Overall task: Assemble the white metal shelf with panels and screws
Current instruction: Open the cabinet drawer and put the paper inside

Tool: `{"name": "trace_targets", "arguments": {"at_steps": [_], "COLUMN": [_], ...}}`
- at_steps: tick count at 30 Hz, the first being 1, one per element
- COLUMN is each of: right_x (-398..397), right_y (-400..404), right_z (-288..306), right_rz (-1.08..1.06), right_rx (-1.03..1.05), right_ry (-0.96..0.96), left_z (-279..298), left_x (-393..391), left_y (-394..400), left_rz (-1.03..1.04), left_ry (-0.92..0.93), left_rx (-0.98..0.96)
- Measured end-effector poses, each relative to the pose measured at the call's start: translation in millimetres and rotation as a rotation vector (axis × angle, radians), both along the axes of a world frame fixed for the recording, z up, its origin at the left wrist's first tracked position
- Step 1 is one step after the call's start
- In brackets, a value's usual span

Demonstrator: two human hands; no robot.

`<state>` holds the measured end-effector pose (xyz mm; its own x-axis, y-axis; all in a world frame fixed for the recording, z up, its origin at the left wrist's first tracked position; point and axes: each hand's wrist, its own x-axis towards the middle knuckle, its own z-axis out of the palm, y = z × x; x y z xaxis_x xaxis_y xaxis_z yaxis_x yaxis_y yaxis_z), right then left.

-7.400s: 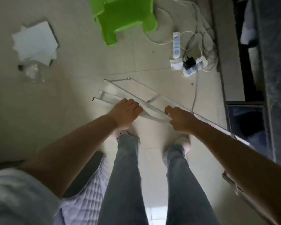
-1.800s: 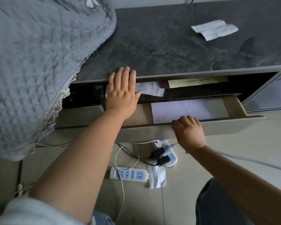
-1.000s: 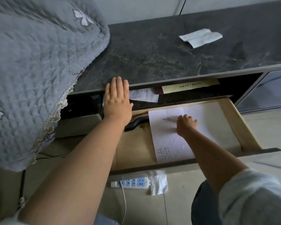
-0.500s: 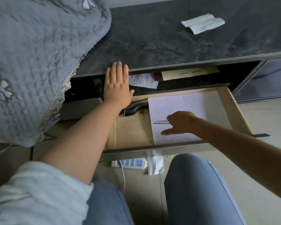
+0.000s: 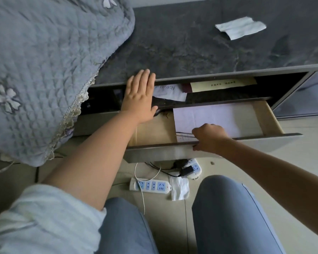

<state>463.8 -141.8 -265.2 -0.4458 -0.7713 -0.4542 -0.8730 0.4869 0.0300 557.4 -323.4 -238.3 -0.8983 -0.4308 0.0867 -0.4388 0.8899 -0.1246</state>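
Note:
No shelf panel or screw is in view. My left hand (image 5: pixel 139 96) lies flat with straight fingers against the front edge of the dark stone cabinet top (image 5: pixel 200 57). The wooden drawer (image 5: pixel 264 120) below it stands pulled out, with a white paper sheet (image 5: pixel 209 116) on its bottom. My right hand (image 5: pixel 208 138) is curled over the drawer's grey front (image 5: pixel 255 143). It pinches thin metal rods (image 5: pixel 184 133) that stick out to its left over the paper.
A quilted grey blanket (image 5: pixel 44 70) hangs over the cabinet's left end. A white tissue (image 5: pixel 240 28) lies on top at the back right. On the floor under the drawer lie a power strip (image 5: pixel 150 186), plugs with cables (image 5: pixel 188 169), and a crumpled tissue (image 5: pixel 180 187). My knees are in the foreground.
My right hand has drawn back from the paper to the drawer's front edge, taking the thin rods with it. The drawer shows less depth than before. My left hand stays put.

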Motion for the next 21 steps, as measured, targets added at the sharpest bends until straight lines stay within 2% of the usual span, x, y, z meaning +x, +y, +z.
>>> {"name": "trace_targets", "arguments": {"at_steps": [3, 7, 9, 14, 21], "right_x": [-2.5, -17.5, -26.8, -42.1, -42.3], "right_y": [-15.5, -37.5, -47.2, -51.2, -49.6], "right_z": [-12.2, -26.9, -29.3, -37.4, -42.0], "right_rz": [-0.086, -0.257, -0.261, -0.170, -0.215], "right_rx": [-0.150, -0.305, -0.335, -0.360, -0.425], "right_ry": [0.129, 0.094, 0.084, 0.078, 0.064], "left_z": [-4.6, -11.6, -15.3, -28.3, -24.9], "left_x": [-1.1, -2.8, -3.2, -10.1, -8.9], "left_y": [-4.2, -10.4, -13.9, -29.1, -23.8], "left_rz": [-0.010, -0.022, -0.030, -0.159, -0.158], "left_ry": [0.032, 0.031, 0.032, 0.244, 0.279], "left_rx": [-0.015, -0.034, -0.031, -0.217, -0.192]}}
